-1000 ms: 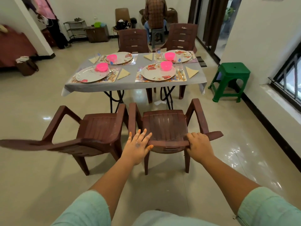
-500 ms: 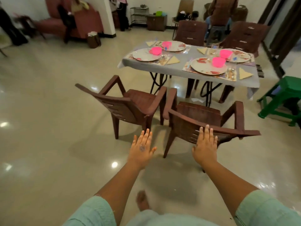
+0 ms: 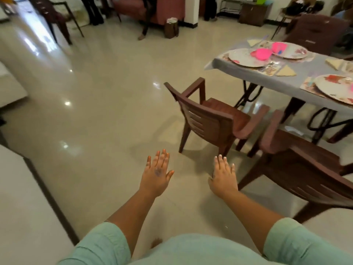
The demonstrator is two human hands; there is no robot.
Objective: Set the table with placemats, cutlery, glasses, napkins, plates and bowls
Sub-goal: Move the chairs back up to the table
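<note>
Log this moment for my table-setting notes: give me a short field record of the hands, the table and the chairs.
left hand: open, fingers straight, holding nothing, over the floor
right hand: open, fingers straight, holding nothing
table: grey cloth, partly out of view at right
plates: three visible, on placemats
pink bowls: two, on the plates
napkins: folded triangles beside the plates
chairs: two brown chairs near the table, not tucked in
glasses: cannot tell

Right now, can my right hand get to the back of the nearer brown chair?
Probably yes. The right hand is open, holds nothing, and hovers beside the nearer chair, with only bare floor between them.
</note>
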